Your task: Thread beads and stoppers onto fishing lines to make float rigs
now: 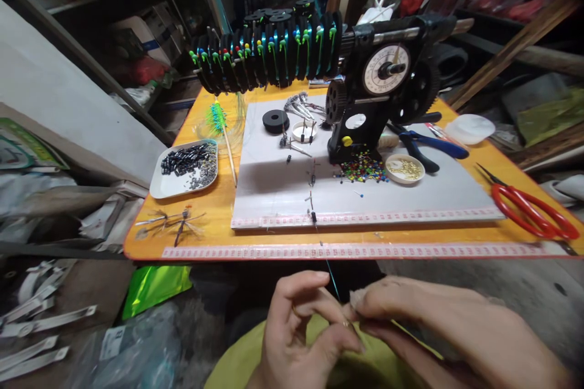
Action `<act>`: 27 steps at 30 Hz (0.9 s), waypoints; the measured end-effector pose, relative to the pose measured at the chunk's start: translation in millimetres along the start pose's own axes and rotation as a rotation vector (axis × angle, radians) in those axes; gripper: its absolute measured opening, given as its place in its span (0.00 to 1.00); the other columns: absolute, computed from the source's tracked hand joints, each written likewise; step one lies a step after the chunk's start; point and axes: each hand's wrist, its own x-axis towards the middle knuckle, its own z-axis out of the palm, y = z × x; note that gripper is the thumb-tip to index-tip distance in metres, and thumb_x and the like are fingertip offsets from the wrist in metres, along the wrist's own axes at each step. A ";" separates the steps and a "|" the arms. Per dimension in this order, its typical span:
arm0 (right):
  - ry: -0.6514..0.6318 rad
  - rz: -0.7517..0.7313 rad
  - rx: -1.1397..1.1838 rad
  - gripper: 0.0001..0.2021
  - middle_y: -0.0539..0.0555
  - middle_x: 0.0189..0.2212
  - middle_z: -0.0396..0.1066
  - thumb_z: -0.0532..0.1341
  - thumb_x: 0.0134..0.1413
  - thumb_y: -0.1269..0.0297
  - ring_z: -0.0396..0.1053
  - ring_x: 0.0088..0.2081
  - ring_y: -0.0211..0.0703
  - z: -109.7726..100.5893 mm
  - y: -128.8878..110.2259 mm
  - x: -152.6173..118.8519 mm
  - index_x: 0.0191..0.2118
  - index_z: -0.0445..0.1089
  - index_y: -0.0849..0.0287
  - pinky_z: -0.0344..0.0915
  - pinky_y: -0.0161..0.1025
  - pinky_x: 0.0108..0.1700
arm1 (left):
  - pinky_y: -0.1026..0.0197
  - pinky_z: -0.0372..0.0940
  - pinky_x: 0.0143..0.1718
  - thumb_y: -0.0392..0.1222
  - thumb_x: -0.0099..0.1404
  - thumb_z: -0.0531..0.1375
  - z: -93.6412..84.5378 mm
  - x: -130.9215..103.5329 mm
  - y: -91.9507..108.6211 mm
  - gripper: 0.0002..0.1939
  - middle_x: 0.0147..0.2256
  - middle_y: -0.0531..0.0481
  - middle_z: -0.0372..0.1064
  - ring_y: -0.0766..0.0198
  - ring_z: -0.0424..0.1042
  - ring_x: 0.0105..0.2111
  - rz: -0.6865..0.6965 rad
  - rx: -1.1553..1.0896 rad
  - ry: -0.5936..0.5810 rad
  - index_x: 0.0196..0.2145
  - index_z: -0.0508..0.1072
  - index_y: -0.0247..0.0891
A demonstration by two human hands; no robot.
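Observation:
Below the table's front edge, my left hand [303,328] has its fingers curled, with thumb and fingertips pinched together. My right hand [420,316] meets it from the right, its thumb and fingers pressed together, with a pale wrap on one fingertip. A thin teal fishing line [332,278] runs from the table edge down into the pinched fingertips of both hands. What small part lies between the fingertips is mostly hidden. Further up, the line passes a small black cylinder [313,216] on the white board [274,206].
A black geared winder [365,115] carries line-wrapped spools [269,51]. Around it are coloured beads [362,168], a dish of brass pieces [405,169], pliers [429,144], red scissors [529,209] and a tray of black tubes [185,169]. Measuring tape [274,251] lines the table edge.

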 end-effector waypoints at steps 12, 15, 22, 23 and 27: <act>-0.248 -0.087 0.107 0.09 0.47 0.36 0.72 0.59 0.63 0.71 0.71 0.38 0.34 8.2 -0.4 13.2 0.44 0.69 0.48 0.67 0.30 0.40 | 0.67 0.67 0.36 0.30 0.62 0.67 -8.1 -3.3 -6.8 0.21 0.32 0.55 0.70 0.69 0.71 0.32 0.111 -0.008 -0.083 0.48 0.65 0.45; -0.267 -0.112 0.112 0.10 0.47 0.36 0.70 0.59 0.62 0.74 0.70 0.38 0.32 7.5 0.0 13.3 0.44 0.68 0.50 0.67 0.29 0.40 | 0.66 0.67 0.35 0.29 0.62 0.66 -10.4 -3.5 -7.1 0.21 0.32 0.55 0.69 0.69 0.70 0.31 0.100 0.020 -0.111 0.47 0.65 0.45; -0.251 -0.193 0.061 0.11 0.49 0.35 0.68 0.56 0.57 0.80 0.70 0.37 0.33 9.4 -1.1 7.9 0.39 0.65 0.55 0.68 0.27 0.39 | 0.65 0.68 0.32 0.34 0.61 0.68 -18.9 -7.3 -1.4 0.19 0.30 0.55 0.70 0.67 0.71 0.28 -0.011 0.177 -0.163 0.45 0.65 0.45; -0.219 -0.196 0.069 0.11 0.49 0.34 0.68 0.55 0.57 0.80 0.70 0.36 0.33 11.1 -1.4 7.3 0.38 0.65 0.55 0.68 0.27 0.39 | 0.65 0.68 0.32 0.35 0.60 0.69 -18.9 -6.5 0.8 0.18 0.30 0.54 0.71 0.66 0.71 0.29 -0.020 0.202 -0.149 0.45 0.67 0.43; -0.083 -0.184 0.119 0.10 0.50 0.34 0.67 0.54 0.59 0.78 0.69 0.36 0.36 18.3 0.1 5.0 0.38 0.64 0.54 0.69 0.29 0.39 | 0.63 0.69 0.33 0.32 0.62 0.66 -15.9 6.0 12.2 0.11 0.30 0.48 0.75 0.63 0.73 0.30 0.067 0.362 -0.162 0.42 0.73 0.39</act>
